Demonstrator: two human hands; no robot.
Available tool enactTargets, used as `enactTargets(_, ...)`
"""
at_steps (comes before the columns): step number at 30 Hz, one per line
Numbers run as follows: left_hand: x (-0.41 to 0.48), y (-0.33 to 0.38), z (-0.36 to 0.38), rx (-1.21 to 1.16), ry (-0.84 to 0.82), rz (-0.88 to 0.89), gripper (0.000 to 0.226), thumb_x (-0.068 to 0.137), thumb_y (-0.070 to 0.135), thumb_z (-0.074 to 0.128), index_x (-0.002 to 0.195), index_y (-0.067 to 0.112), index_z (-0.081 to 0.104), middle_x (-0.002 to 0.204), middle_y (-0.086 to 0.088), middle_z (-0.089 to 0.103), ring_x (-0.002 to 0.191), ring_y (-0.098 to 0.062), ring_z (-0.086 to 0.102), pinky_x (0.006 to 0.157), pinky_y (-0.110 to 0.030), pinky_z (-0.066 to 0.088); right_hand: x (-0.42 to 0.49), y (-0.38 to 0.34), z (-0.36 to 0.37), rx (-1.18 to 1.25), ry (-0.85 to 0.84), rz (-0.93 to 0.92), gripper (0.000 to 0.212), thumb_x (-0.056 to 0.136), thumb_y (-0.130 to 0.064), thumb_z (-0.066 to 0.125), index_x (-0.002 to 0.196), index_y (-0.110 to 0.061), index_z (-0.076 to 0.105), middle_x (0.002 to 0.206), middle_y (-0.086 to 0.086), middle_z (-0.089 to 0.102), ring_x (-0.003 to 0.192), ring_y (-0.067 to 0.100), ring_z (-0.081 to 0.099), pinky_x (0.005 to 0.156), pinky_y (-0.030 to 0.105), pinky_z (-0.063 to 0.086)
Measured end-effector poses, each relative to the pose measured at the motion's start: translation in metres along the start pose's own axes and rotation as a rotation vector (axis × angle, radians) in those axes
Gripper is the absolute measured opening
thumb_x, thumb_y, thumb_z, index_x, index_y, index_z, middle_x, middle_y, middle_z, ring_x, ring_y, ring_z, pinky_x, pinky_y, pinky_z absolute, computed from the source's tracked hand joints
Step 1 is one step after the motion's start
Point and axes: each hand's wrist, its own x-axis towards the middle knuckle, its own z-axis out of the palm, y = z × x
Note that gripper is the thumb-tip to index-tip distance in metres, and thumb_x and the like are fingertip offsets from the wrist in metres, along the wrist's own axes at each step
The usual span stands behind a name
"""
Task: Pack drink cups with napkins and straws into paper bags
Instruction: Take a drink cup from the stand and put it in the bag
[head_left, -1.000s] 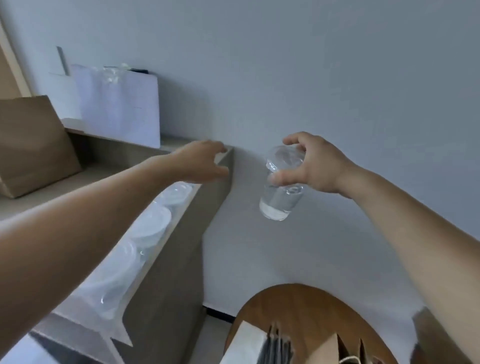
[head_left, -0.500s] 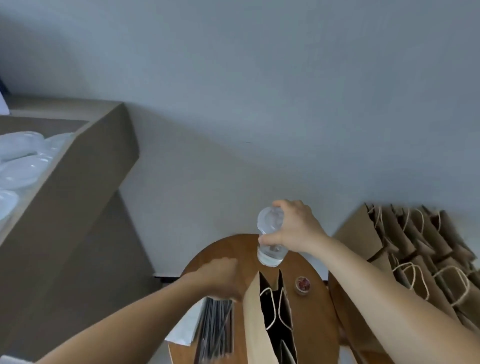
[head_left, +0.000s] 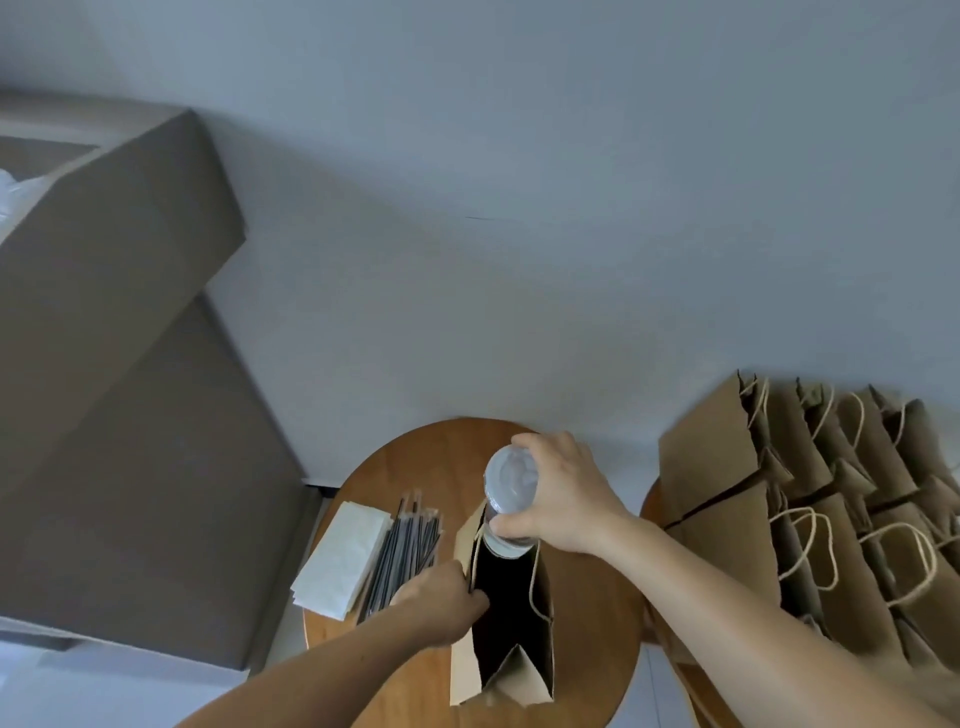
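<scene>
Drink cup (head_left: 511, 486), clear, lidded: we note right hand (head_left: 561, 499) grasping it from above, fingers curled round its upper part, cup upright, base at far end of open paper bag (head_left: 464, 670) mouth. Left hand (head_left: 441, 603) grips bag's left wall near rim. Just left of bag: straws (head_left: 402, 556); napkins (head_left: 340, 558) further left. Under bag: round wooden table (head_left: 415, 467). Right of bag, well apart: row of handled paper bags (head_left: 727, 519).

Single head-worn view, wide-angle, looking steeply down and forward onto the round tabletop (head_left: 422, 462), which lies near, low in frame; the wall (head_left: 519, 182) fills the field beyond the tabletop.
</scene>
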Motion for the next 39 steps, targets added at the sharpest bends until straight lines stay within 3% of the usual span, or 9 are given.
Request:
enactTargets(5, 0.006, -0.012, 0.007, -0.297, -0.005, -0.092, 0.024, 0.096, 0.028, 0.045, 0.097, 0.013, 0.063, 0.073, -0.006, 0.074, 0.06, -0.015, 0.073, 0.069, -0.034, 0.063, -0.009, 0.006, 0.001, -0.286, -0.096, -0.19, 0.094, 0.061, -0.059, 0.075, 0.138, -0.033, 0.03, 0.133, -0.003, 0.034, 0.121, 0.021, 0.035, 0.09, 0.035, 0.046)
enactTargets(9, 0.006, -0.021, 0.011, -0.372, 0.017, -0.108, 0.024, 0.099, 0.026, 0.044, 0.116, 0.014, 0.056, 0.081, -0.005, 0.071, 0.058, -0.012, 0.072, 0.051, -0.021, 0.057, -0.021, 0.007, 0.024, -0.498, -0.217, -0.294, 0.094, 0.066, -0.054, 0.077, 0.141, -0.028, 0.027, 0.136, 0.004, 0.033, 0.122, 0.025, 0.035, 0.089, 0.036, 0.046)
enactTargets(11, 0.005, -0.028, 0.011, -0.398, 0.012, -0.118, 0.022, 0.099, 0.026, 0.045, 0.115, 0.016, 0.056, 0.084, -0.005, 0.071, 0.058, -0.012, 0.072, 0.049, -0.019, 0.054, -0.025, 0.008, 0.037, -0.545, -0.276, -0.29, 0.094, 0.068, -0.052, 0.076, 0.143, -0.026, 0.026, 0.138, 0.007, 0.033, 0.125, 0.028, 0.035, 0.093, 0.038, 0.046)
enactTargets(14, 0.006, -0.035, 0.008, -0.407, -0.009, -0.091, 0.019, 0.098, 0.027, 0.047, 0.111, 0.018, 0.058, 0.084, -0.004, 0.071, 0.059, -0.012, 0.072, 0.051, -0.02, 0.056, -0.024, 0.008, 0.055, -0.538, -0.369, -0.195, 0.096, 0.071, -0.054, 0.073, 0.146, -0.023, 0.023, 0.143, 0.011, 0.031, 0.129, 0.033, 0.034, 0.096, 0.04, 0.046)
enactTargets(19, 0.011, -0.038, 0.007, -0.393, -0.055, -0.042, 0.02, 0.096, 0.028, 0.05, 0.113, 0.018, 0.056, 0.089, -0.006, 0.069, 0.062, -0.015, 0.072, 0.061, -0.028, 0.062, -0.015, 0.011, 0.09, -0.377, -0.406, 0.135, 0.097, 0.071, -0.063, 0.07, 0.147, -0.022, 0.024, 0.143, 0.012, 0.034, 0.124, 0.033, 0.043, 0.096, 0.039, 0.048)
enactTargets(24, 0.015, -0.042, 0.006, -0.311, -0.029, 0.035, 0.021, 0.096, 0.03, 0.049, 0.114, 0.02, 0.055, 0.093, -0.003, 0.066, 0.078, -0.017, 0.071, 0.07, -0.035, 0.063, -0.007, 0.017, 0.132, -0.335, -0.39, 0.313, 0.095, 0.076, -0.052, 0.073, 0.148, -0.022, 0.019, 0.141, 0.013, 0.036, 0.122, 0.034, 0.047, 0.097, 0.038, 0.048)
enactTargets(26, 0.018, -0.044, 0.003, -0.27, -0.022, 0.056, 0.022, 0.096, 0.032, 0.048, 0.114, 0.022, 0.055, 0.093, -0.001, 0.066, 0.08, -0.016, 0.07, 0.072, -0.035, 0.063, -0.004, 0.021, 0.148, -0.353, -0.375, 0.336, 0.092, 0.079, -0.046, 0.074, 0.148, -0.023, 0.018, 0.142, 0.013, 0.035, 0.12, 0.033, 0.049, 0.093, 0.037, 0.05)
enactTargets(29, 0.02, -0.048, 0.002, -0.214, 0.006, 0.071, 0.022, 0.096, 0.034, 0.047, 0.114, 0.024, 0.056, 0.089, 0.0, 0.066, 0.077, -0.015, 0.07, 0.071, -0.035, 0.062, -0.001, 0.029, 0.166, -0.377, -0.372, 0.348, 0.095, 0.078, -0.053, 0.072, 0.148, -0.023, 0.016, 0.142, 0.014, 0.031, 0.122, 0.034, 0.047, 0.09, 0.037, 0.051)
enactTargets(39, 0.022, -0.039, 0.009, -0.171, 0.053, 0.035, 0.025, 0.097, 0.044, 0.046, 0.112, 0.027, 0.057, 0.087, 0.005, 0.064, 0.074, -0.012, 0.068, 0.07, -0.026, 0.061, -0.001, 0.069, 0.201, -0.352, -0.411, 0.239, 0.092, 0.081, -0.053, 0.066, 0.151, -0.023, 0.015, 0.145, 0.012, 0.028, 0.124, 0.03, 0.043, 0.092, 0.035, 0.051)
